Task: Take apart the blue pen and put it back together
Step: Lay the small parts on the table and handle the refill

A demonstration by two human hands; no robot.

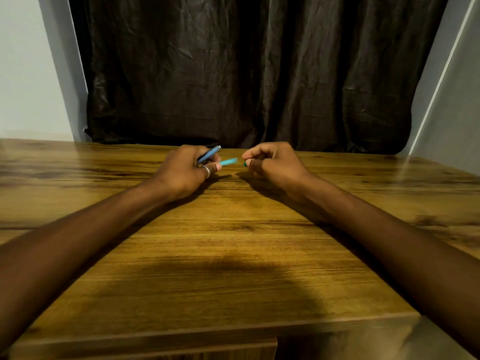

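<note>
Both bare forearms reach forward over the wooden worktop, hands meeting near its far edge. Left hand, ring on the thumb, is closed around two pen parts: a darker blue piece angled up and away, and a light blue barrel pointing right. Right hand is curled, fingertips pinched on a small teal piece, just beside the barrel's end, not touching. Dark curtain hangs behind.
</note>
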